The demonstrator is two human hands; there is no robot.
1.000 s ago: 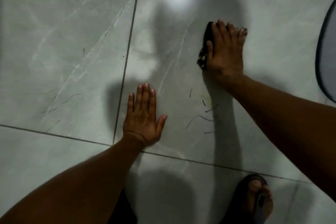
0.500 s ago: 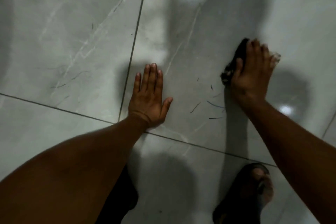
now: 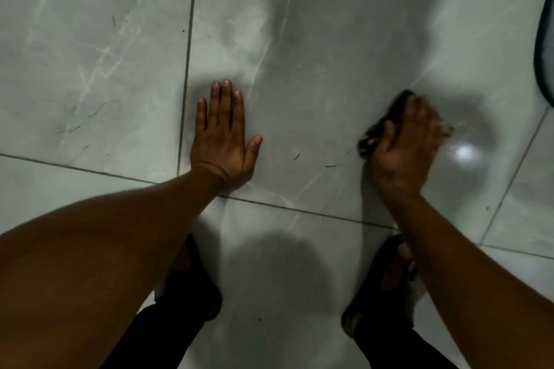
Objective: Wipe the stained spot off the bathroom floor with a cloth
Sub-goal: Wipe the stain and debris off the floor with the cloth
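My right hand (image 3: pixel 404 147) presses a dark cloth (image 3: pixel 379 129) flat against the grey marbled floor tile (image 3: pixel 314 84); the hand is blurred by motion and covers most of the cloth. A few thin dark marks (image 3: pixel 314 160) lie on the tile just left of the cloth. My left hand (image 3: pixel 223 138) rests palm down on the same tile, fingers together and thumb out, holding nothing. No distinct stain shows under the cloth.
Dark grout lines (image 3: pixel 187 69) run between the tiles. A dark curved rim of a mat or object (image 3: pixel 544 39) sits at the right edge. My two feet in dark sandals (image 3: pixel 386 278) stand at the bottom. A light glare (image 3: pixel 464 153) shines right of the cloth.
My right hand has dragged the cloth nearer to me and to the right across the tile. My left hand stays planted. The view has shifted, and the dark rim at the right edge shows again.
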